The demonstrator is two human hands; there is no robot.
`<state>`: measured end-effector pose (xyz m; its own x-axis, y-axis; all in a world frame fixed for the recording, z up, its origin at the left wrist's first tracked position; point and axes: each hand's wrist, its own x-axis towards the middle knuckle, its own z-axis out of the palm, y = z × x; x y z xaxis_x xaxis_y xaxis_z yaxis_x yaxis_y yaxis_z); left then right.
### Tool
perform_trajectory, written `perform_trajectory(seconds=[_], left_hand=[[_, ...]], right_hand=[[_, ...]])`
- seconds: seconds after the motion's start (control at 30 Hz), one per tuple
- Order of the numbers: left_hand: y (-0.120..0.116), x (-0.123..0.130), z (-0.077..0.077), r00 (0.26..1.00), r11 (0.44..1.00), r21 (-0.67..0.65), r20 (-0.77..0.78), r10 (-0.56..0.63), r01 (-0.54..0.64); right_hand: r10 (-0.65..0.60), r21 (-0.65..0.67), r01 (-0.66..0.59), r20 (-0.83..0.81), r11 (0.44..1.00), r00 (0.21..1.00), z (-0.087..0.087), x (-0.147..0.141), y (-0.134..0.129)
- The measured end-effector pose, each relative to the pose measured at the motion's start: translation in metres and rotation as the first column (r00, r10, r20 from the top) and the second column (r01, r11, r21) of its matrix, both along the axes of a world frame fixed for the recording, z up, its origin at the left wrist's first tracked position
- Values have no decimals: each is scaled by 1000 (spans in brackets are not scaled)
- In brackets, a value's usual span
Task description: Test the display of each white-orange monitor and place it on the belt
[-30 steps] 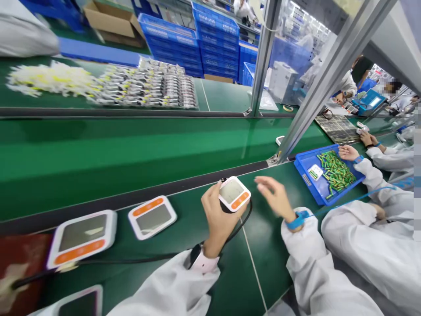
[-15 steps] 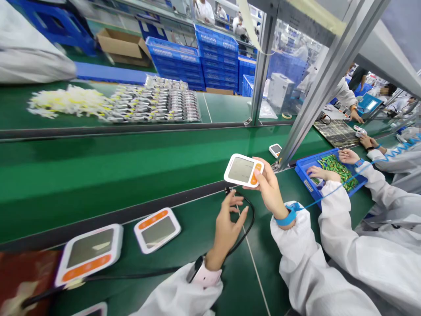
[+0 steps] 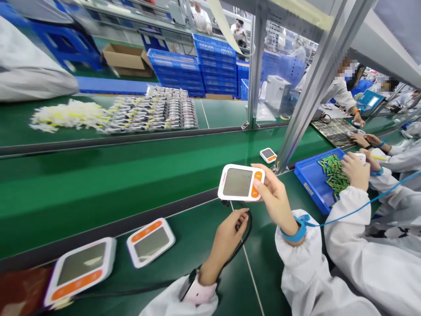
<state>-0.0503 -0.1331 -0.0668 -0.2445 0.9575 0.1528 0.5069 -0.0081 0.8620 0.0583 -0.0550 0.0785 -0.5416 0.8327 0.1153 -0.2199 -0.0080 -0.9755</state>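
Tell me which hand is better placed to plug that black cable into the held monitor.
Left. The left hand already pinches the black cable just under the monitor, while the right hand is busy gripping the monitor's orange end.

Two white monitors with orange strips [image 3: 150, 241] [image 3: 80, 271] lie face up on the green bench [image 3: 197, 245], the smaller one nearer the conveyor belt [image 3: 98, 175]. A small white unit [image 3: 268, 155] rides on the belt beside a slanting metal post [image 3: 305, 87]. A blue tray [image 3: 312, 182] holds green batteries [image 3: 332, 173], a co-worker's hand [image 3: 355, 169] over them. Beyond the belt lie a heap of white and yellow parts [image 3: 66, 115] and rows of packaged pieces [image 3: 158, 109]. Stacked blue crates [image 3: 197, 66] and a cardboard box [image 3: 126, 59] stand behind.
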Motion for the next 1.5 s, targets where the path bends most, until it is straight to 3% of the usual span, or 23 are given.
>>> perform_trajectory(seconds=[0.5, 1.5], left_hand=[[0, -1, 0, 999, 999, 52, -32, -8, 10], [2, -1, 1, 999, 999, 33, -35, -10, 12]], right_hand=[[-4, -19, 4, 6, 1000, 1000, 6, 8, 0], [13, 5, -13, 76, 1000, 997, 9, 9, 3]])
